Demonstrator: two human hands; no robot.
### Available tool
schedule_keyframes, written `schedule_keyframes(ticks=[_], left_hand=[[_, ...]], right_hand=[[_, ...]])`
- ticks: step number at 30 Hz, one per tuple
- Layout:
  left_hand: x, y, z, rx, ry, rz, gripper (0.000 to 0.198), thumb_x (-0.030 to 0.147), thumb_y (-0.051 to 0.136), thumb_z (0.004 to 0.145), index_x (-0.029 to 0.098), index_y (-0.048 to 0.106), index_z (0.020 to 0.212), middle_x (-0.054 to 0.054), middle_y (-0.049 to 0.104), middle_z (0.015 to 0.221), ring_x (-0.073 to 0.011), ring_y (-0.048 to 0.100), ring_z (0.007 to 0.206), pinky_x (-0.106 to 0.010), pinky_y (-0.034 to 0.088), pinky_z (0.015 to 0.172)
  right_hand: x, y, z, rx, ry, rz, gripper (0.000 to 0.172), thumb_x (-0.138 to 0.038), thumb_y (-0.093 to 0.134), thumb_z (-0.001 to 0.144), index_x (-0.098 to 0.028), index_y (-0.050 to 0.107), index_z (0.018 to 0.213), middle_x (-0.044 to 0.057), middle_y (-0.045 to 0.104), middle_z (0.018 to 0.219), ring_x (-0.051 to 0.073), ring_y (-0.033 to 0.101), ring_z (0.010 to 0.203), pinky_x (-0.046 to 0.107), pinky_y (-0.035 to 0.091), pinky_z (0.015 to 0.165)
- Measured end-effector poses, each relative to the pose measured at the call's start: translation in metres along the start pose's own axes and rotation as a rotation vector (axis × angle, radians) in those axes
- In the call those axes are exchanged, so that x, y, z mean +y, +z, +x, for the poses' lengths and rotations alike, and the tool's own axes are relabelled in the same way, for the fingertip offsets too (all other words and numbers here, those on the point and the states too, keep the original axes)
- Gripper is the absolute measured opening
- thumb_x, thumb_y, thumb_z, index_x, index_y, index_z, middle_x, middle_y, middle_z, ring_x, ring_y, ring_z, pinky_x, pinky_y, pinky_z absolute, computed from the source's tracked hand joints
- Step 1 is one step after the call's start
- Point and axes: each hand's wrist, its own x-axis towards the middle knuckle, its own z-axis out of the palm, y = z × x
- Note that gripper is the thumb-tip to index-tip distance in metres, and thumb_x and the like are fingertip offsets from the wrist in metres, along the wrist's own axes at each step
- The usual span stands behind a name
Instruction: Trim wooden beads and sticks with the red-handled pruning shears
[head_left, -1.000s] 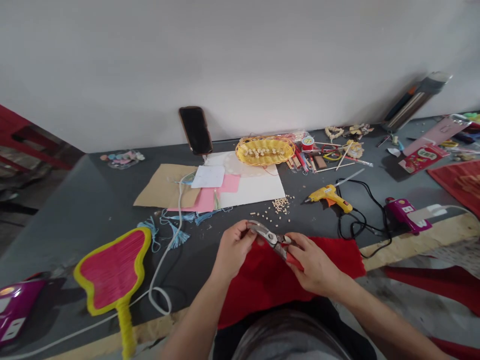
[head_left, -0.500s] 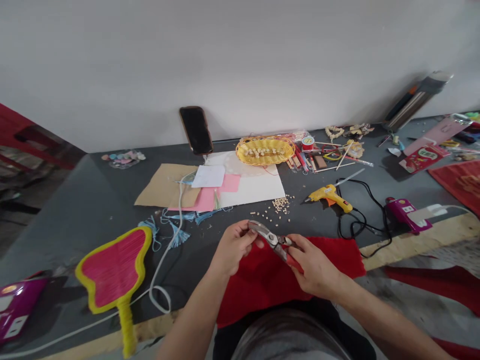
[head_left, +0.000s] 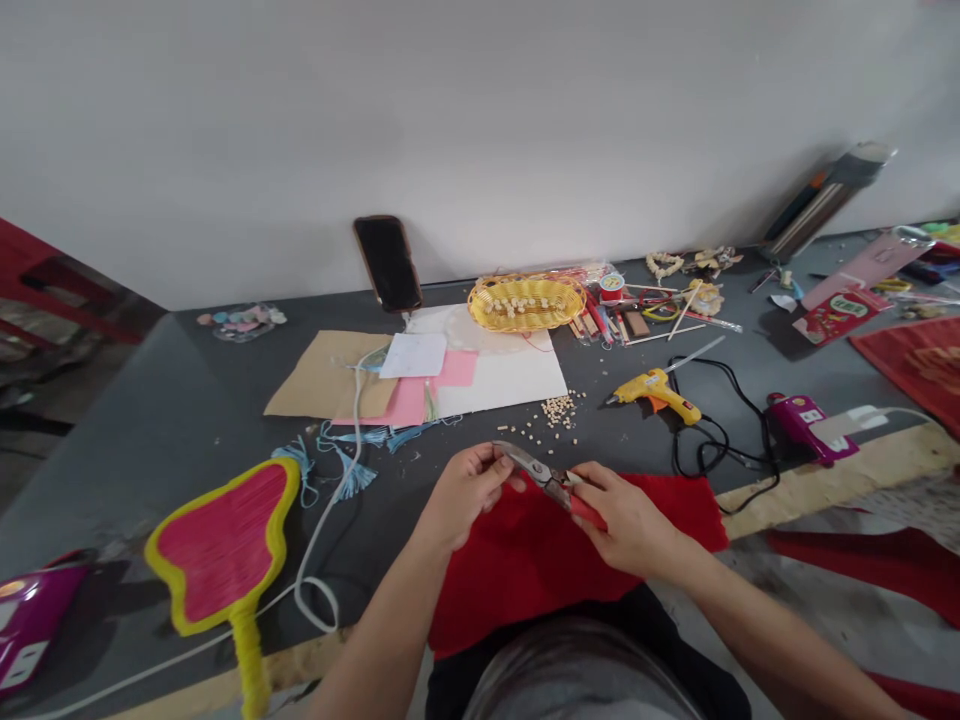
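Note:
My right hand (head_left: 619, 515) is closed around the red handles of a pair of pruning shears (head_left: 538, 472), whose metal blades point up and left. At the blade tips, my left hand (head_left: 469, 490) is closed in a pinch; what sits between its fingers is too small to make out. Both hands are over a red cloth (head_left: 517, 590) that hangs from the table edge across my lap. Just beyond the hands lies a scatter of small pale cut pieces (head_left: 559, 410).
A yellow glue gun (head_left: 656, 390) with a black cord lies to the right, near a purple power strip (head_left: 810, 425). Behind stand a yellow basket (head_left: 525, 303) and a leaning phone (head_left: 388, 262). A pink-and-yellow fan (head_left: 225, 540), blue tassels (head_left: 352, 475) and a white cable (head_left: 319, 535) are left.
The shears' handles look slightly closer together, and my right hand has shifted a little. The whole view has drifted slightly. My left hand keeps its pinch at the blade tips.

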Motion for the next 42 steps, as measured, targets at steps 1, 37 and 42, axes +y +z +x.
schedule_keyframes(ticks=[1,37,42], left_hand=[[0.000,0.000,0.000,0.000,0.011,0.014,0.032,0.042,0.066,0.075,0.012,0.060,0.085,-0.003,0.067,0.060,-0.0020,0.029,0.037,-0.019,0.018,0.040],[0.006,-0.008,0.013,0.196,0.247,0.599,0.022,0.041,0.053,0.087,0.021,0.062,0.087,-0.002,0.073,0.075,-0.0184,0.068,0.074,-0.026,0.049,0.068],[0.006,-0.014,0.010,0.208,0.218,0.631,0.025,0.044,0.052,0.087,0.022,0.061,0.090,-0.003,0.074,0.079,-0.0194,0.068,0.077,-0.027,0.048,0.069]], right_hand=[[0.001,-0.001,0.001,0.001,0.006,0.001,0.025,-0.014,0.050,0.088,-0.019,0.058,0.111,0.012,0.057,0.118,0.025,0.056,0.108,0.040,0.050,0.095],[0.217,-0.133,0.120,0.251,0.531,-0.690,0.024,-0.033,0.056,0.092,-0.015,0.066,0.102,0.014,0.058,0.120,0.027,0.054,0.112,0.042,0.043,0.096],[0.216,-0.130,0.123,0.218,0.554,-0.708,0.023,-0.031,0.055,0.090,-0.013,0.068,0.096,0.016,0.061,0.113,0.030,0.055,0.109,0.040,0.041,0.098]])
